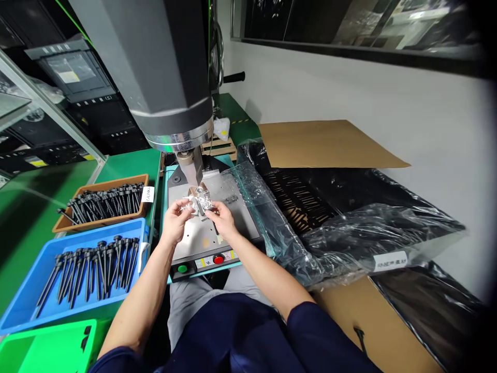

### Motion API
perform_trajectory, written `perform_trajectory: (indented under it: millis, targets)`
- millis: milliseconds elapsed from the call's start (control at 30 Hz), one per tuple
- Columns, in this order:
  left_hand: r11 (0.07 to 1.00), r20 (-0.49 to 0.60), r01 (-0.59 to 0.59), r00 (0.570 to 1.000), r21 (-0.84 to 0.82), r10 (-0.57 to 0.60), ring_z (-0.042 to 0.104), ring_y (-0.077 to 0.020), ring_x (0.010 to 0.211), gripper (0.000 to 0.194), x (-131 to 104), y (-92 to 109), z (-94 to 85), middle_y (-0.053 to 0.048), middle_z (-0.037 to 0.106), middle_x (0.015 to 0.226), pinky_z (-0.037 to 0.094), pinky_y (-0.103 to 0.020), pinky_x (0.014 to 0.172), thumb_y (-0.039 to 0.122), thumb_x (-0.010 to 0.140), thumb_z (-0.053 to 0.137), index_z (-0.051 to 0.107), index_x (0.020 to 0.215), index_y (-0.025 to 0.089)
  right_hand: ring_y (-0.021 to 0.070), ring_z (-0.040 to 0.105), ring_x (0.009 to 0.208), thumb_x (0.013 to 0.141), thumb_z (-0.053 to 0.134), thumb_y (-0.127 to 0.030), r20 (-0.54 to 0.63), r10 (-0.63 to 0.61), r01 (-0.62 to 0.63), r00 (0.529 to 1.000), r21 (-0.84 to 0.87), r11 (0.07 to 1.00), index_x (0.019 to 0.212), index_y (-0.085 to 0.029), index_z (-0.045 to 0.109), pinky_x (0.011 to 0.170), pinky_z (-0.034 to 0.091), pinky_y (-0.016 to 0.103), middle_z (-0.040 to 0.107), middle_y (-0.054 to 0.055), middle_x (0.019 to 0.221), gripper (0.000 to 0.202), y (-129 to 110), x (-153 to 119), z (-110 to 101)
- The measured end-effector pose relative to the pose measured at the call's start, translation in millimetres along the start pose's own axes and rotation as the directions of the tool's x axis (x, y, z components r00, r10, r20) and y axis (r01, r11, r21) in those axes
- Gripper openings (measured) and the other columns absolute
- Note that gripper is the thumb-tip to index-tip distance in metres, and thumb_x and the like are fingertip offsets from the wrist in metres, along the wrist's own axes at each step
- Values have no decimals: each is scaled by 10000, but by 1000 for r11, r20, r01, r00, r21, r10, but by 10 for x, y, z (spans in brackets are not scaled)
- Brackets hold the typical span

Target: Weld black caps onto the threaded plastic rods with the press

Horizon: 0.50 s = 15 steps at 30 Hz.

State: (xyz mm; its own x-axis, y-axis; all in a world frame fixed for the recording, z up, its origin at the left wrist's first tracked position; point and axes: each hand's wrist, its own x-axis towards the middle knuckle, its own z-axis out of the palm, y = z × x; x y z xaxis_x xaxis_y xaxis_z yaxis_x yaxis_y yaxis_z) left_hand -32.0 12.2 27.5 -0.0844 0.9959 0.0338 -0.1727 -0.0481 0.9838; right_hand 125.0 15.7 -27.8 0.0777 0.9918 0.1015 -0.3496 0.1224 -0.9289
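Trays first, over on the left: a blue tray (23,305) full of long black pins (93,267), and behind it a brown tray (101,220) with more of the same. They sit close to the person's left elbow, so a careless swing of that arm could knock pins across the green bench (120,163).

Middle is the bit I'd worry about. The left hand (173,224) and right hand (222,217) are both pinched shut on a small shiny wrapped part (200,201), holding it right on the metal plate (202,235) under the tip of the big grey press (166,72). Fingers that close to the tip look like a pinch risk if the head came down, and the green button (182,268) and red button (218,259) are just below the wrists, so a forearm bump seems possible. The part is tiny and glossy too, so it could slip or sit crooked.

On the right, loose clear plastic bags (349,233) over black parts lie against the machine base; a corner could creep onto the plate. Cardboard (330,142) lies behind.
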Motion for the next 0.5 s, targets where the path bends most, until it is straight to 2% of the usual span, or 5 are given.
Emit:
perform_trajectory:
  millis: [100,233,367,500]
  targets:
    - [999,-24,-36,999,33,37,603,-111,696,521,39,-9,13,-80,676,1024,501,-251,602,353,593,855,668,1034,148,175,635,864,716,721,-290,-12,-87,85,996,-90,992,1085,-202,671,823,525,314,703,43,1017,382,-64,68,25]
    - [998,-43,-59,997,39,60,584,-97,671,586,53,25,29,-116,662,1156,486,-237,561,341,574,861,669,1093,149,203,659,876,759,692,-312,-61,-191,173,980,-220,960,1100,-200,703,831,536,339,718,54,1036,360,-165,168,69]
    - [998,-32,-60,998,13,60,599,-101,682,729,53,105,55,-154,578,1340,486,-252,577,307,551,873,621,1223,181,239,584,1131,742,707,-289,-93,-360,313,928,-324,893,1006,-215,737,1023,450,379,659,70,1179,275,-187,292,128]
    - [998,-18,-61,998,-8,61,576,-79,656,757,61,156,64,-165,525,1407,480,-258,594,296,554,870,608,1256,188,236,556,1169,749,681,-267,-99,-387,343,917,-302,890,984,-235,736,1060,415,403,635,57,1205,243,-126,408,207]
